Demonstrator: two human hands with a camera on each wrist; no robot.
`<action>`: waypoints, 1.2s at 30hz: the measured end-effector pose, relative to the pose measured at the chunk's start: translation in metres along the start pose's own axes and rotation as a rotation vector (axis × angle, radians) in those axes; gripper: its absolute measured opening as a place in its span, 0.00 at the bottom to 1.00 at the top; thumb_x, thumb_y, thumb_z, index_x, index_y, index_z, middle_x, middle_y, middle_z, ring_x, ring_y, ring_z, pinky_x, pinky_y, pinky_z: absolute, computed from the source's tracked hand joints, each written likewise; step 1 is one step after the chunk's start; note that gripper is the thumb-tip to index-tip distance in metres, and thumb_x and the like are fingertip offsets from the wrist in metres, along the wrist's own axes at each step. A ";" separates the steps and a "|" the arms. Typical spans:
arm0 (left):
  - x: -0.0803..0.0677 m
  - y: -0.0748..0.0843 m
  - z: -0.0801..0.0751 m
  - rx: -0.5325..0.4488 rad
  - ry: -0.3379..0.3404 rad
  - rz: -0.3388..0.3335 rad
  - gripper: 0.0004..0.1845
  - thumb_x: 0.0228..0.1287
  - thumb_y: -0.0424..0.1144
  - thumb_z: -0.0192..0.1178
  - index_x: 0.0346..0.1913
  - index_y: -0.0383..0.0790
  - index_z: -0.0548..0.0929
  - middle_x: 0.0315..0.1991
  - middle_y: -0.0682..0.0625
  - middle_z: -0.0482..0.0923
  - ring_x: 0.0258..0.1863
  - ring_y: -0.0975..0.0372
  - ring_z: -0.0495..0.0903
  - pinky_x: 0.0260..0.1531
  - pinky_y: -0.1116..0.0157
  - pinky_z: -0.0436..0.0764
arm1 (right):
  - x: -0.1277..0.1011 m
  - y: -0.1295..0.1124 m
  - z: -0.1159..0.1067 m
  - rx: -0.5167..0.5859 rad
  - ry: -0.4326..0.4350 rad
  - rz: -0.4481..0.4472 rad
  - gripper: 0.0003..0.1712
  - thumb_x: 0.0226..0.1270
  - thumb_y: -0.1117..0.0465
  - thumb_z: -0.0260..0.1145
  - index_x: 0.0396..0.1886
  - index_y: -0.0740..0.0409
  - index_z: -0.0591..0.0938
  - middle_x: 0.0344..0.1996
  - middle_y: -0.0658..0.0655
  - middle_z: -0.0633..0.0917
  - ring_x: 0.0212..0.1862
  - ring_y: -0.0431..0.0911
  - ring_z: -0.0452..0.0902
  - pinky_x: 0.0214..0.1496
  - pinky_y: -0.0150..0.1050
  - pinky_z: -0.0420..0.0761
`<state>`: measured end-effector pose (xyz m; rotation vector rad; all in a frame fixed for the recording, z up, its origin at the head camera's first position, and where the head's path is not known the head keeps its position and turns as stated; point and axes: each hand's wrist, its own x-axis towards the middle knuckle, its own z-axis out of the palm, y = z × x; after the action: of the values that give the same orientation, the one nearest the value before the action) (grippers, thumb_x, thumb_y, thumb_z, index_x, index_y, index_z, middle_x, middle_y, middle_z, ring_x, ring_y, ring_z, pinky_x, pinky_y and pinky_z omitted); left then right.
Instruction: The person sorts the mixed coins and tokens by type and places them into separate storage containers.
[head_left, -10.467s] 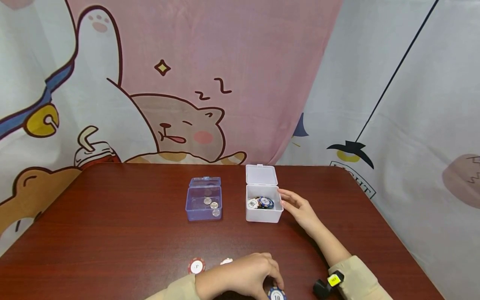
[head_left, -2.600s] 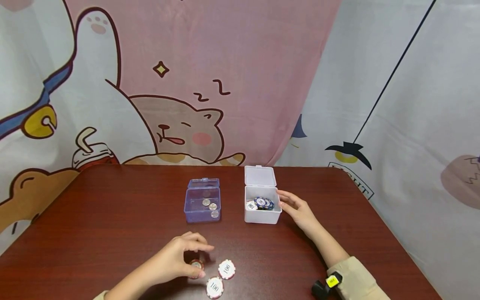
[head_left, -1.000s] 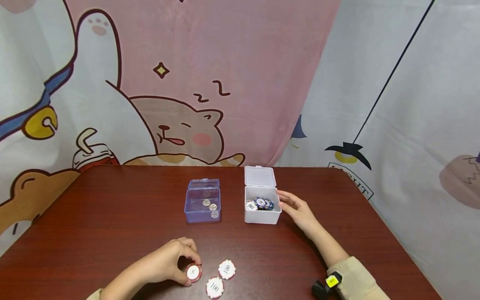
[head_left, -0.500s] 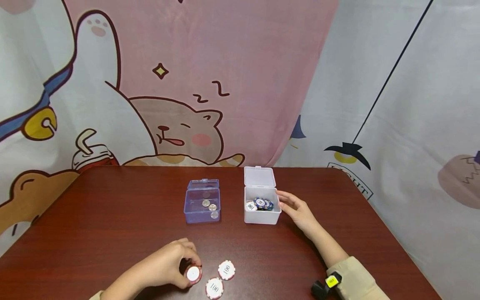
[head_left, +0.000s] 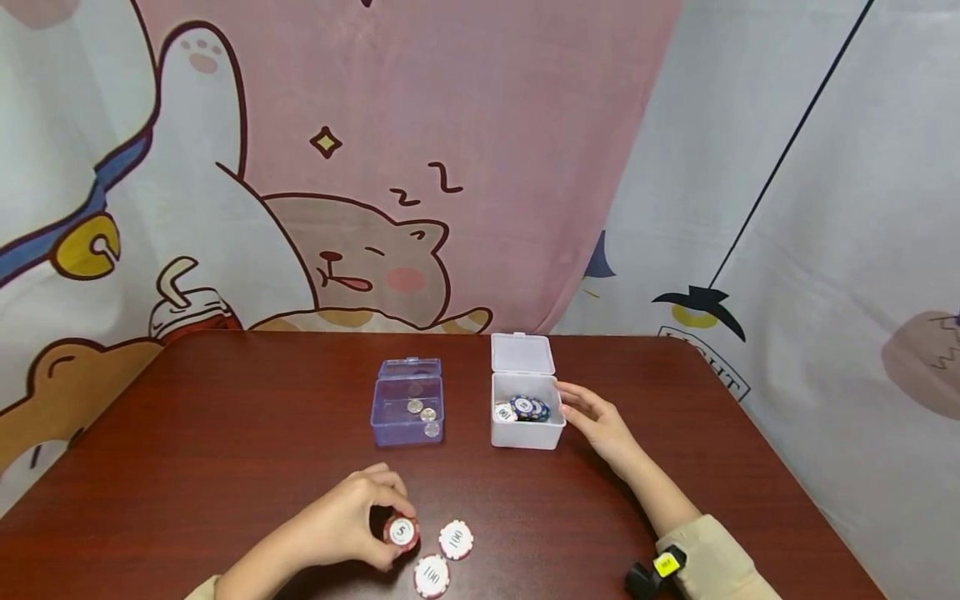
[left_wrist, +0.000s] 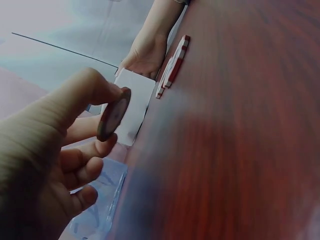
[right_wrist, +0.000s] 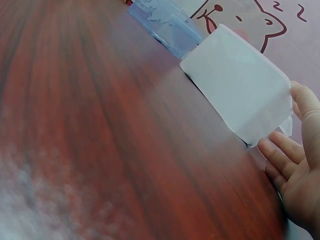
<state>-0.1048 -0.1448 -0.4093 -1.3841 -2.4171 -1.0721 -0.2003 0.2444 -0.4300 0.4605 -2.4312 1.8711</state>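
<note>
A red-and-white chip (head_left: 401, 532) marked 5 sits beside two white chips (head_left: 443, 557) with red edge marks reading 100, on a dark reddish wood-grain table (head_left: 225, 433), near a clear blue box (head_left: 408, 412) of silver coins (head_left: 423, 414) and a white box (head_left: 527, 406) of blue and white chips.

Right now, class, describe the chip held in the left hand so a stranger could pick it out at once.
On the dark red table, look at the near edge, in front of the blue box. The left hand pinches a red-rimmed chip on edge. It reads 5, while the two white chips lying flat beside it read 100.
</note>
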 end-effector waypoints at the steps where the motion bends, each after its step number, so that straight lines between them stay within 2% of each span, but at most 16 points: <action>1: 0.001 0.000 0.000 -0.006 0.010 0.006 0.20 0.29 0.33 0.74 0.34 0.47 0.87 0.32 0.65 0.76 0.35 0.71 0.71 0.35 0.74 0.73 | 0.000 0.000 0.000 0.002 -0.001 0.002 0.24 0.69 0.63 0.61 0.64 0.62 0.73 0.58 0.68 0.76 0.60 0.59 0.70 0.53 0.31 0.72; 8: 0.012 0.001 0.004 -0.040 0.073 0.008 0.19 0.32 0.33 0.74 0.35 0.46 0.87 0.33 0.64 0.77 0.37 0.69 0.72 0.37 0.72 0.74 | 0.000 -0.002 -0.001 0.011 0.003 0.024 0.24 0.69 0.64 0.61 0.64 0.61 0.73 0.58 0.67 0.76 0.61 0.57 0.70 0.52 0.30 0.71; 11: 0.019 0.001 0.007 -0.040 0.102 0.014 0.18 0.33 0.33 0.74 0.35 0.46 0.87 0.33 0.63 0.78 0.37 0.69 0.72 0.36 0.72 0.74 | -0.001 -0.008 0.000 0.001 -0.002 0.031 0.24 0.70 0.66 0.59 0.65 0.64 0.72 0.58 0.69 0.75 0.61 0.60 0.69 0.52 0.31 0.72; 15: 0.030 -0.001 0.011 -0.042 0.135 0.021 0.17 0.33 0.34 0.73 0.34 0.46 0.87 0.33 0.63 0.78 0.36 0.68 0.72 0.36 0.72 0.74 | -0.001 -0.008 0.001 -0.007 -0.003 0.024 0.24 0.70 0.66 0.60 0.65 0.64 0.72 0.58 0.69 0.75 0.60 0.60 0.70 0.52 0.31 0.72; 18: 0.038 -0.001 0.015 -0.047 0.150 0.009 0.17 0.32 0.34 0.74 0.34 0.46 0.87 0.33 0.63 0.78 0.36 0.68 0.72 0.37 0.71 0.74 | -0.001 -0.003 0.001 0.004 0.001 0.009 0.24 0.69 0.63 0.61 0.64 0.61 0.73 0.58 0.67 0.76 0.60 0.58 0.70 0.52 0.30 0.72; 24: 0.055 0.000 0.022 -0.031 0.200 -0.052 0.16 0.33 0.35 0.74 0.33 0.46 0.87 0.32 0.64 0.78 0.36 0.68 0.72 0.37 0.70 0.74 | 0.000 -0.003 0.001 0.003 0.001 0.001 0.24 0.69 0.64 0.61 0.64 0.62 0.73 0.58 0.68 0.76 0.60 0.59 0.70 0.52 0.30 0.72; 27: 0.064 0.001 0.024 -0.029 0.228 -0.081 0.16 0.33 0.35 0.74 0.33 0.45 0.87 0.31 0.64 0.77 0.36 0.69 0.74 0.50 0.63 0.73 | 0.001 -0.001 0.000 0.000 0.000 -0.003 0.24 0.69 0.64 0.60 0.64 0.62 0.73 0.58 0.68 0.76 0.60 0.59 0.71 0.52 0.30 0.72; 29: 0.070 0.001 0.025 -0.024 0.244 -0.089 0.16 0.33 0.35 0.74 0.33 0.45 0.87 0.31 0.64 0.77 0.36 0.69 0.74 0.50 0.61 0.72 | 0.001 0.000 0.000 -0.002 -0.003 -0.004 0.24 0.70 0.64 0.60 0.64 0.62 0.73 0.58 0.68 0.76 0.60 0.59 0.71 0.52 0.30 0.72; 31: 0.076 0.002 0.027 -0.023 0.260 -0.098 0.16 0.33 0.36 0.75 0.32 0.44 0.87 0.31 0.63 0.77 0.36 0.69 0.74 0.50 0.62 0.72 | 0.001 0.000 0.000 -0.005 -0.004 -0.003 0.24 0.70 0.64 0.60 0.64 0.62 0.73 0.58 0.68 0.76 0.60 0.59 0.70 0.52 0.30 0.72; 34: 0.085 0.003 0.029 -0.011 0.277 -0.109 0.16 0.33 0.37 0.75 0.32 0.45 0.87 0.30 0.63 0.77 0.35 0.68 0.72 0.37 0.67 0.73 | 0.001 0.000 0.000 -0.009 -0.004 0.002 0.24 0.70 0.64 0.60 0.64 0.62 0.73 0.58 0.68 0.76 0.60 0.59 0.70 0.52 0.30 0.72; 36: 0.091 0.003 0.031 -0.004 0.284 -0.124 0.16 0.33 0.38 0.76 0.32 0.45 0.87 0.30 0.64 0.77 0.36 0.68 0.72 0.37 0.68 0.73 | 0.000 0.000 0.000 -0.012 -0.001 0.005 0.24 0.69 0.64 0.60 0.64 0.62 0.73 0.58 0.68 0.76 0.60 0.59 0.70 0.52 0.30 0.72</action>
<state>-0.1469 -0.0611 -0.3885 -1.0131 -2.3156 -1.2101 -0.2004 0.2443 -0.4299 0.4551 -2.4446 1.8578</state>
